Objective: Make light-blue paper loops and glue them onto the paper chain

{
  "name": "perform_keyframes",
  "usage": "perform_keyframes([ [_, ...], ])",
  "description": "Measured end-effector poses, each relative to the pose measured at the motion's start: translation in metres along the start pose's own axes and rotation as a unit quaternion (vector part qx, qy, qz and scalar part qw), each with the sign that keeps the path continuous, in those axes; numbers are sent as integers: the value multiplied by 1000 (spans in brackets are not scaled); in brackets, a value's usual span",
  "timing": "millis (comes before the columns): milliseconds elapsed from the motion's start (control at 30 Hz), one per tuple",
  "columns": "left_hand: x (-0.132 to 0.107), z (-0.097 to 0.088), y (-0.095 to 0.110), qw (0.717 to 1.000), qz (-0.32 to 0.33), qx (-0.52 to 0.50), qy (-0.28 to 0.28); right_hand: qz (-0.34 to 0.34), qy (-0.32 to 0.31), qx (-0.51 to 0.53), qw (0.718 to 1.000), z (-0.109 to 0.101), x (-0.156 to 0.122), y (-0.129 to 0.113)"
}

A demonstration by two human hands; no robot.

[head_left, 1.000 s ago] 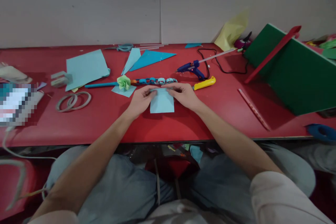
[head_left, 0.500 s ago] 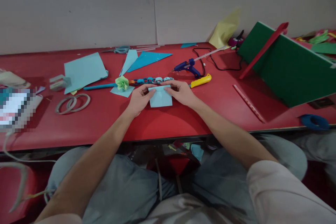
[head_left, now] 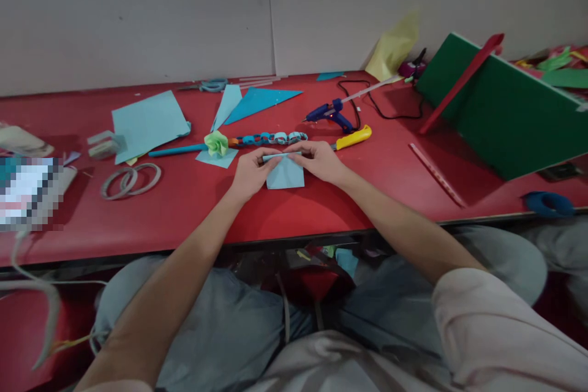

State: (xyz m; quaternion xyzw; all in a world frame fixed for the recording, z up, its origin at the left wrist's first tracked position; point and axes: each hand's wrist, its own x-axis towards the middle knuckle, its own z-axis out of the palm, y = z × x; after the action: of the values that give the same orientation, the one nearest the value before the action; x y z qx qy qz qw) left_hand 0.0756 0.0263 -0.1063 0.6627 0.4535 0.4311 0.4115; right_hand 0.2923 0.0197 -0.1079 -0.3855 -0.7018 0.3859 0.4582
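Note:
Between my hands is a small light blue paper (head_left: 285, 174), its far edge turned over into a narrow rolled or folded strip. My left hand (head_left: 252, 170) pinches the left end of that strip, and my right hand (head_left: 319, 162) pinches the right end, thumbs on the near side. Just beyond my fingers lies a paper chain (head_left: 271, 138) of blue and white links. A pale green paper flower (head_left: 216, 143) sits left of it, by a blue paper stick (head_left: 177, 150) and a light blue paper piece (head_left: 218, 159). A yellow cutter (head_left: 354, 138) lies beyond my right hand.
A blue glue gun (head_left: 328, 113) with a cord lies behind the cutter. On the right stand a green board (head_left: 500, 116) and a pink strip (head_left: 436, 174). Tape rings (head_left: 118, 185), light blue sheets (head_left: 149, 122), scissors (head_left: 214, 85) and a pixelated device (head_left: 27, 190) are on the left.
The paper's far edge has been turned over further toward me, so its flat part looks shorter. Both hands keep their pinch, fingers slightly closer together. The view has shifted a little.

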Motion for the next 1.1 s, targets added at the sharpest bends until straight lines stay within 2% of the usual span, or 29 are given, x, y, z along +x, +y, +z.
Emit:
perform_keyframes([
  [233, 1, 2, 1, 999, -11, -20, 26, 3, 0, 13, 1000, 2, 0, 3],
  [400, 2, 7, 1, 999, 15, -38, 18, 18, 12, -18, 1000, 3, -1, 2],
  [633, -1, 5, 4, 1000, 26, -3, 13, -22, 14, -55, 998, -2, 0, -1],
  [767, 1, 1, 3, 1000, 10, 17, 19, -11, 8, -63, 998, -5, 1, 1],
  [867, 2, 0, 1, 999, 2, -1, 34, 2, 1, -51, 999, -7, 2, 4],
  [1000, 5, 1, -4, 999, 6, -44, 26, 14, 35, -67, 997, -9, 4, 8],
  [1100, 10, 2, -13, 994, 10, -83, 64, 20, 57, -47, 997, -10, 6, 10],
])
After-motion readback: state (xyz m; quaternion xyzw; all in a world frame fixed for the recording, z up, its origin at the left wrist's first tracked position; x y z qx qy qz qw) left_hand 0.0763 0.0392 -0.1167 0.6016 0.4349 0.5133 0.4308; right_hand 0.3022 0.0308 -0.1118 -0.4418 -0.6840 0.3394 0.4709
